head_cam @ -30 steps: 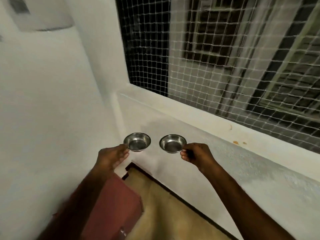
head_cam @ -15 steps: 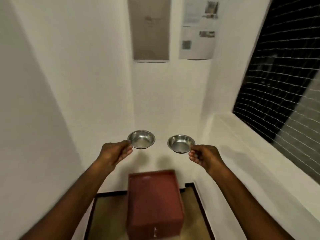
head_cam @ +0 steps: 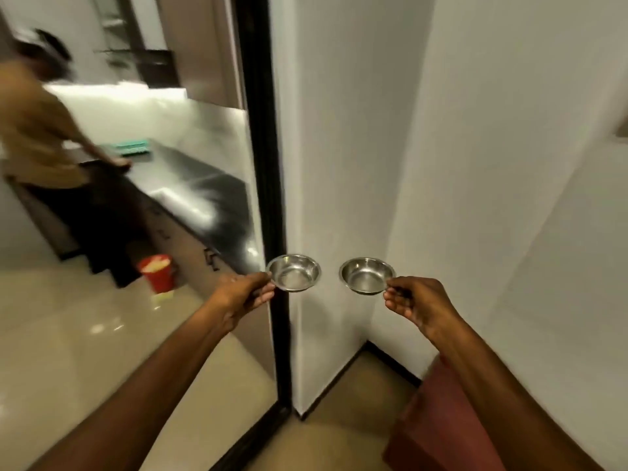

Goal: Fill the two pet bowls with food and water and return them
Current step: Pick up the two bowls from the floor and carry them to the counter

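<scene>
Left hand (head_cam: 243, 295) pinches the left bowl (head_cam: 294, 271), right hand (head_cam: 419, 302) the right bowl (head_cam: 367, 275); the counter (head_cam: 204, 185) lies ahead-left, nearer the left hand.

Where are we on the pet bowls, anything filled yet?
Done: both are picked up. The left hand pinches the rim of the left steel bowl, and the right hand pinches the right steel bowl. In hand: carrying them beside the black door frame, with the kitchen counter beyond it. Left: both bowls look empty, so food, water and the return all remain.
</scene>
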